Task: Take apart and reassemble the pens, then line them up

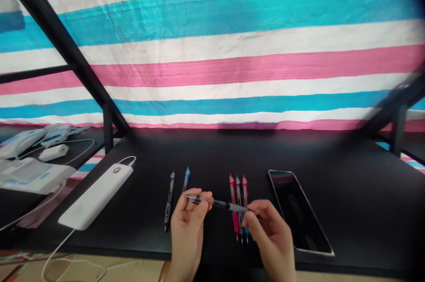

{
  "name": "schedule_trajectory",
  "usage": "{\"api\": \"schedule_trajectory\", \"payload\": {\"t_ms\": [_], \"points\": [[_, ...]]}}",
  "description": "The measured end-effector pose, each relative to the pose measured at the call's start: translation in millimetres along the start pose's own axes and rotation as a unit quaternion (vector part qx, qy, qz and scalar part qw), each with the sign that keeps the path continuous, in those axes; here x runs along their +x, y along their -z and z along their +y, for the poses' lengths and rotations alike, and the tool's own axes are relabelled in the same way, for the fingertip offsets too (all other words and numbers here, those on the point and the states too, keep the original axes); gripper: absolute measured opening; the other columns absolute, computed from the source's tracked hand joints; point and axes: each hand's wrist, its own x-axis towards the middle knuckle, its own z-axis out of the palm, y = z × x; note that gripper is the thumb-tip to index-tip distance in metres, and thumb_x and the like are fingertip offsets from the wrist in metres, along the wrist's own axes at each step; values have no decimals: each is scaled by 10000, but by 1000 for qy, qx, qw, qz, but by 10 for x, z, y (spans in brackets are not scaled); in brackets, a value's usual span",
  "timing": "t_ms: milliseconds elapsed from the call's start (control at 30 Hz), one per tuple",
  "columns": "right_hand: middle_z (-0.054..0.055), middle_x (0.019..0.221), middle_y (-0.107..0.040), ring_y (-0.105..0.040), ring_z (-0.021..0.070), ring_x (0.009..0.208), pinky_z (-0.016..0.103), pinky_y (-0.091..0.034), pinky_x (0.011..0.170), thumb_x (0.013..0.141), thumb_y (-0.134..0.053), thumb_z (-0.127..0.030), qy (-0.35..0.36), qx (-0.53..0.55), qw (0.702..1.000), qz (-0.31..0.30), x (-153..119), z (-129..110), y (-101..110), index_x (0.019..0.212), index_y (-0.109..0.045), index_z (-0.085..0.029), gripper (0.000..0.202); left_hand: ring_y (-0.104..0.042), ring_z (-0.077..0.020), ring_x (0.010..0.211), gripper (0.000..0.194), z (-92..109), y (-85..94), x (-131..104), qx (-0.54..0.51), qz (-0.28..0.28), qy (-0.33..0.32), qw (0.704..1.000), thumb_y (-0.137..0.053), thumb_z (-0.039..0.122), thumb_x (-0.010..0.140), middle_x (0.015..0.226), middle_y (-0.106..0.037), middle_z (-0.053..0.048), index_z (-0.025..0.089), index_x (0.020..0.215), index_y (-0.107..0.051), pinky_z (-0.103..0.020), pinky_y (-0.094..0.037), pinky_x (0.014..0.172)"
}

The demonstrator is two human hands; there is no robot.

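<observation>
A pen (221,203) with a clear barrel and a grey grip is held level between my two hands, above the black table. My left hand (191,218) pinches its clear end between thumb and fingers. At the other end, my right hand (268,231) closes on the tip by the grey grip. Behind my left hand lies a blue pen (187,178), partly hidden. Left of it is a grey and black pen (170,200). Just left of my right hand, two pens with red ends (231,182) lie side by side with a grey pen (238,184) between them.
A smartphone (300,211) with a dark screen lies at the right. On the left, a white power strip (96,195) rests at an angle, its cable hanging over the front edge. White devices with cords (36,175) sit on a neighbouring surface. Slanted black frame bars (69,47) flank a striped sheet (232,69).
</observation>
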Motion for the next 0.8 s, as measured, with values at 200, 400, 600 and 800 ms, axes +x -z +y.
{"api": "schedule_trajectory", "payload": {"t_ms": [200, 400, 600, 800], "points": [[-28, 549, -478, -442, 125, 505, 234, -371, 481, 969, -611, -517, 32, 8, 999, -20, 17, 38, 36, 604, -555, -208, 482, -764, -172, 793, 391, -2, 12, 7, -2, -1, 3, 1000, -969, 319, 633, 836, -811, -45, 199, 936, -754, -239, -603, 733], [14, 839, -681, -602, 155, 653, 243, -494, 586, 863, -776, -425, 21, 35, 999, 10, -48, -67, -72, 1038, -677, -248, 268, -768, -167, 791, 414, -7, 17, 1, -5, 7, 4, 1000, -977, 313, 618, 852, -816, -42, 202, 955, -763, -225, -601, 725], [-10, 626, -591, -551, 131, 560, 224, -453, 540, 961, -652, -410, 50, -15, 998, -43, -8, -23, -1, 684, -654, -219, 337, -766, -153, 789, 419, 6, 14, -7, -9, 11, 13, 1000, -977, 311, 626, 845, -821, -47, 204, 977, -775, -204, -597, 731], [4, 838, -680, -586, 127, 573, 223, -468, 518, 877, -767, -348, 50, 12, 999, 13, -53, -16, -56, 1080, -671, -259, 240, -768, -147, 788, 424, 3, 19, -7, -16, 12, 7, 1000, -983, 304, 613, 861, -826, -47, 213, 979, -788, -187, -597, 728]]}}
